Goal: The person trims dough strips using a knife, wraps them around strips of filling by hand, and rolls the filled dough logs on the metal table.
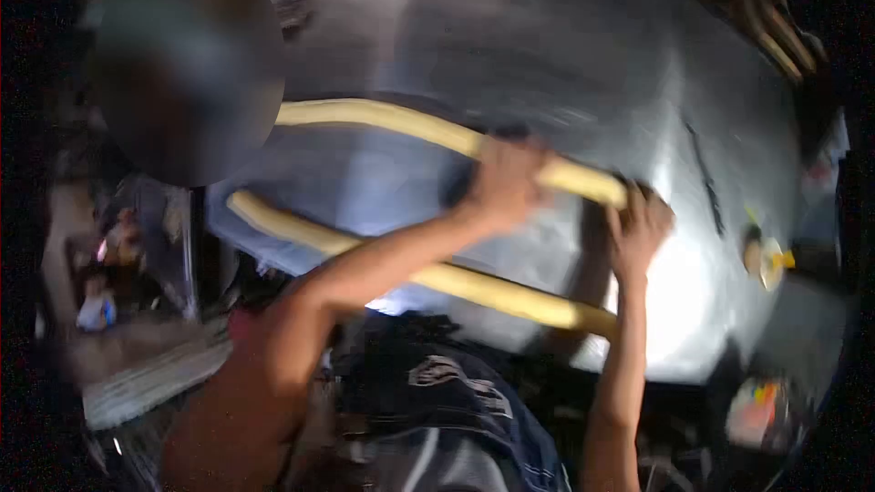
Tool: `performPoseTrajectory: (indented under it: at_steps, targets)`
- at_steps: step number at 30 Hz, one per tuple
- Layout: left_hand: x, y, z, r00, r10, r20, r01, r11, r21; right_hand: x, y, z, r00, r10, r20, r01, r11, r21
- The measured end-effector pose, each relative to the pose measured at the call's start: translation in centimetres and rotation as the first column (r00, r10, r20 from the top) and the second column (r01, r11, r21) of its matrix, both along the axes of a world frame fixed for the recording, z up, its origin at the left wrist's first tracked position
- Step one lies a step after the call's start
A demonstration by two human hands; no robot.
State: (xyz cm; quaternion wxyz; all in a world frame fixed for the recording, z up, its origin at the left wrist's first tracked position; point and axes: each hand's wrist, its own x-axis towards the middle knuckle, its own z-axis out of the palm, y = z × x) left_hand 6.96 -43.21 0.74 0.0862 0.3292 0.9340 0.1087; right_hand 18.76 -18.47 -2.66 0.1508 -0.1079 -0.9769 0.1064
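Yellow dough rope (pixel 401 118): on metal bench (pixel 547 46), twelve o'clock from second rope (pixel 497 292); already long, remainder unclear. Touched by left hand (pixel 507 180), right hand (pixel 643 228) at four-o'clock end. Cannot tell fingers' grip: blurred.

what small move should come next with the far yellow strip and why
Perhaps roll the far yellow strip lightly under the left hand, the right hand steadying: the left lies across it, the right is at its right end. Blur hides their grip.
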Motion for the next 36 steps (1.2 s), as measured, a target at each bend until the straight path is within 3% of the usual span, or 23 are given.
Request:
performPoseTrajectory:
  at_steps: [1,2,3,4,5,7,8,9,10,11,12,14,16,17,18,21,23,26,29,30,32,34,36]
  targets:
    - [1.7,-2.0,0.6,0.991,-0.098,-0.096,0.105,0.992,0.072,1.1,-1.6,2.5,0.999,0.028,0.029,-0.023,0.987,-0.158]
    - [2.3,-4.1,0.9,0.98,-0.159,-0.124,0.183,0.958,0.222,2.2,-2.0,2.4,0.999,0.026,0.034,-0.02,0.985,-0.174]
    - [1.0,-6.5,0.2,0.976,-0.194,-0.095,0.214,0.935,0.284,3.6,-1.0,-0.2,0.999,-0.047,-0.018,0.048,0.996,0.074]
    - [-0.6,-8.5,-0.3,0.968,-0.245,-0.062,0.251,0.897,0.363,3.0,-1.4,1.7,0.985,-0.135,0.105,0.131,0.991,0.04]
    - [-3.3,-10.5,1.9,0.971,-0.239,0.009,0.217,0.895,0.389,2.1,-2.2,3.0,0.984,-0.176,0.025,0.171,0.978,0.122]
    - [-12.0,-15.1,5.6,0.985,-0.136,0.107,0.117,0.979,0.166,-2.0,-6.5,6.5,0.991,-0.129,-0.024,0.121,0.97,-0.21]
    - [-15.1,-18.7,6.0,0.987,-0.073,-0.141,0.115,0.94,0.32,-4.3,-9.3,7.9,0.998,-0.01,-0.054,-0.003,0.969,-0.246]
    - [-18.9,-22.2,7.8,0.999,0.049,-0.015,-0.046,0.983,0.178,-7.4,-12.4,8.3,0.998,0.063,0.007,-0.056,0.92,-0.389]
    - [-23.2,-26.2,7.7,0.994,0.067,-0.082,-0.06,0.995,0.085,-10.8,-15.3,6.2,0.969,0.207,-0.133,-0.244,0.879,-0.41]
    - [-26.5,-29.7,5.5,0.986,0.08,-0.143,-0.083,0.996,-0.016,-14.7,-20.6,8.5,0.965,0.261,0.0,-0.219,0.81,-0.545]
    - [-26.8,-33.2,3.5,0.986,0.083,-0.144,-0.085,0.996,-0.005,-18.8,-23.3,1.9,0.9,0.393,-0.19,-0.427,0.882,-0.198]
    - [-27.3,-40.1,0.1,0.991,0.135,0.022,-0.132,0.986,-0.097,-22.9,-35.0,4.9,0.92,0.393,0.008,-0.385,0.906,-0.177]
    - [-20.0,-45.2,-1.0,0.975,0.052,-0.214,-0.089,0.982,-0.166,-22.5,-44.2,2.2,0.931,0.285,0.228,-0.276,0.959,-0.072]
    - [-16.1,-46.0,2.4,0.953,0.275,0.126,-0.264,0.959,-0.1,-20.5,-47.0,1.3,0.942,0.329,0.069,-0.33,0.944,-0.004]
    - [-12.5,-48.1,2.0,0.966,0.257,0.023,-0.253,0.961,-0.111,-17.3,-48.9,0.5,0.921,0.381,-0.085,-0.376,0.924,0.072]
    - [-5.0,-52.5,-0.4,0.911,0.312,-0.271,-0.338,0.939,-0.055,-13.9,-53.3,0.3,0.94,0.334,-0.069,-0.327,0.941,0.09]
    - [-7.3,-52.9,0.2,0.901,0.394,-0.183,-0.386,0.919,0.078,-13.8,-53.5,1.3,0.945,0.319,0.078,-0.328,0.928,0.175]
    - [-17.3,-52.4,1.0,0.796,0.564,-0.22,-0.567,0.822,0.057,-23.1,-53.1,1.0,0.967,0.253,-0.04,-0.228,0.922,0.314]
    - [-25.7,-53.9,1.0,0.787,0.519,-0.334,-0.546,0.837,0.013,-28.9,-52.9,1.7,0.999,0.036,0.0,-0.034,0.937,0.347]
    - [-25.2,-54.3,0.4,0.8,0.507,-0.321,-0.527,0.85,0.028,-29.3,-52.3,0.0,0.992,0.104,0.067,-0.121,0.936,0.331]
    - [-23.6,-56.4,-0.9,0.953,0.283,-0.106,-0.27,0.955,0.118,-26.3,-50.7,-1.7,0.967,0.198,0.163,-0.227,0.956,0.184]
    - [-17.7,-58.2,0.9,0.975,0.217,0.05,-0.217,0.976,-0.01,-20.4,-52.2,-0.7,0.936,0.287,0.202,-0.301,0.953,0.041]
    - [-10.2,-60.5,-0.2,0.971,0.234,-0.058,-0.227,0.969,0.098,-13.8,-53.9,0.2,0.914,0.338,0.224,-0.368,0.923,0.112]
